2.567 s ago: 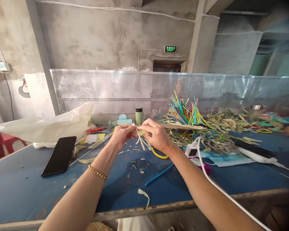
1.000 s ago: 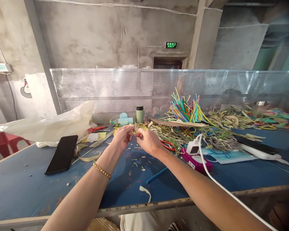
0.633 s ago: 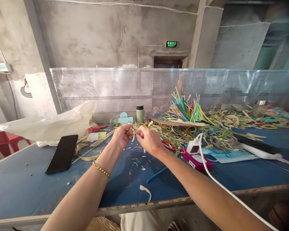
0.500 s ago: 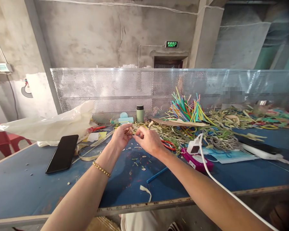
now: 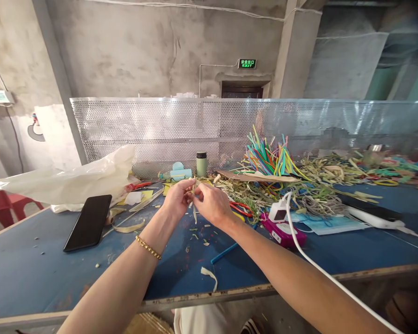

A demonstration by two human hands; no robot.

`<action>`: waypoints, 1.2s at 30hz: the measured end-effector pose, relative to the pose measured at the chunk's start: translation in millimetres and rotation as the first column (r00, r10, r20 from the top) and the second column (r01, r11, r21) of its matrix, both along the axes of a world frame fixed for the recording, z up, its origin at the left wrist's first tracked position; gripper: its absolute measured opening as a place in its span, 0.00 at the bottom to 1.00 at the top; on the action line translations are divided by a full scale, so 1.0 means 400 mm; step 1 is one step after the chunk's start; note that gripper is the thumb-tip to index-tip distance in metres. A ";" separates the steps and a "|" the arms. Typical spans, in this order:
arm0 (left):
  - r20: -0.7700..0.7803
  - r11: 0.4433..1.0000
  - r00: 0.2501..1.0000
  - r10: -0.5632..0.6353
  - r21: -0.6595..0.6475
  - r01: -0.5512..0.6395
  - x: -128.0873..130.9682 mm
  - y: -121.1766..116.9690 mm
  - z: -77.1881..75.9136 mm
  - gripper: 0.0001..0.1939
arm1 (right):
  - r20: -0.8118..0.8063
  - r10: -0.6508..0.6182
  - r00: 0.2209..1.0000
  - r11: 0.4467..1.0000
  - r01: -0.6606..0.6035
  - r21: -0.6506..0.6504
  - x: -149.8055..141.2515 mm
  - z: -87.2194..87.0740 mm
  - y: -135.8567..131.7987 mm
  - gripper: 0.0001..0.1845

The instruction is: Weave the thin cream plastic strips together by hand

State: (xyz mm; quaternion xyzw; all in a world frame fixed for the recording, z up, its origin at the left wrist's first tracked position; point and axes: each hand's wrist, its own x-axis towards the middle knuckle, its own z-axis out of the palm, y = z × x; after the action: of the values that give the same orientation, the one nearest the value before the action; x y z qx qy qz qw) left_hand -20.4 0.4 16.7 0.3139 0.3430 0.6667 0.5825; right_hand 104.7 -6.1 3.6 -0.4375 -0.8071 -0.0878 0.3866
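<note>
Two on the pale strip (image 5: 194, 215): left hand (image 5: 177, 198) and right hand (image 5: 213, 204), both bare, over the table (image 5: 28, 269).

Where does the strip lie from each?

In the narrow gap between them. Right of the left fingertips, left of the right ones. Neither hand is clearly nearer; both sets of fingertips are at it.

Long axis?

Roughly up and down in the view. A short bit shows above the left thumb; a thin tail hangs below the fingers, lower end loose.

State of the hands?

Left: thumb and forefinger pressed together on the strip, other fingers curled. Right: thumb against bent forefinger, seemingly pinching it too; the exact contact is partly hidden.

Pose?

Left forearm (image 5: 107, 287) slants in from lower left, gold bracelet (image 5: 148, 247) at the wrist, inner fingers partly showing. Right forearm (image 5: 285, 273) mirrors it from lower right, back of the hand to the camera.

Nearby?

Green bottle (image 5: 201, 166) upright beyond the hands, apart from them. Heap of dry leaves (image 5: 242, 192) past the right hand. Blue stick (image 5: 226, 253) and pale scrap (image 5: 210, 277) lie on this side. Black phone (image 5: 88, 223) well off to the left.
</note>
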 end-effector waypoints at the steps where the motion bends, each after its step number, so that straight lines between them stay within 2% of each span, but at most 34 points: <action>1: -0.009 1.000 1.000 0.001 0.008 -0.001 0.002 0.000 -0.002 0.07 | -0.011 0.000 1.000 1.000 0.000 -0.010 -0.001 0.000 0.001 0.07; 9: -0.028 0.999 0.999 0.030 0.033 -0.029 0.015 -0.002 -0.010 0.08 | -0.109 -0.021 0.994 0.999 0.017 -0.040 -0.003 0.002 0.014 0.03; 14: -0.028 0.997 0.998 0.062 0.041 -0.061 0.015 -0.005 -0.008 0.10 | -0.323 0.088 0.942 0.964 -0.162 -0.209 -0.004 0.008 0.033 0.02; 18: -0.084 0.994 0.994 0.073 0.084 -0.066 0.016 -0.005 -0.012 0.10 | -0.449 0.138 0.883 0.929 -0.273 -0.250 -0.004 0.013 0.034 0.03; 20: -0.137 0.991 0.986 0.092 0.111 -0.077 0.016 -0.005 -0.015 0.10 | -0.521 0.137 0.842 0.881 -0.344 -0.325 -0.004 0.016 0.025 0.03; 23: -0.179 0.984 0.977 0.119 0.152 -0.092 0.016 -0.007 -0.015 0.09 | -0.659 0.113 0.744 0.739 -0.506 -0.445 -0.004 0.020 0.013 0.03; 25: -0.177 0.982 0.977 0.120 0.166 -0.090 0.016 -0.010 -0.013 0.10 | -0.724 0.125 0.679 0.650 -0.607 -0.457 -0.001 0.022 0.009 0.02; 27: -0.159 0.982 0.980 0.115 0.166 -0.089 0.014 -0.012 -0.009 0.10 | -0.762 0.136 0.633 0.587 -0.671 -0.453 0.004 0.024 0.009 0.04; 32: -0.090 0.990 0.993 0.079 0.125 -0.068 0.005 -0.008 -0.004 0.09 | -0.801 0.141 0.582 0.485 -0.746 -0.456 0.017 0.026 0.010 0.10; 36: -0.056 0.994 0.997 0.050 0.095 -0.045 0.001 -0.002 -0.006 0.08 | -0.833 0.132 0.538 0.438 -0.785 -0.438 0.014 0.022 0.010 0.11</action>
State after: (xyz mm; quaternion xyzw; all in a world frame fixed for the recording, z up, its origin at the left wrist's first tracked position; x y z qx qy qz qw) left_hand -19.8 -0.3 14.4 0.3518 0.3355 0.6863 0.5410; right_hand 110.2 -1.9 12.2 -0.2911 -0.6393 0.5657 0.4319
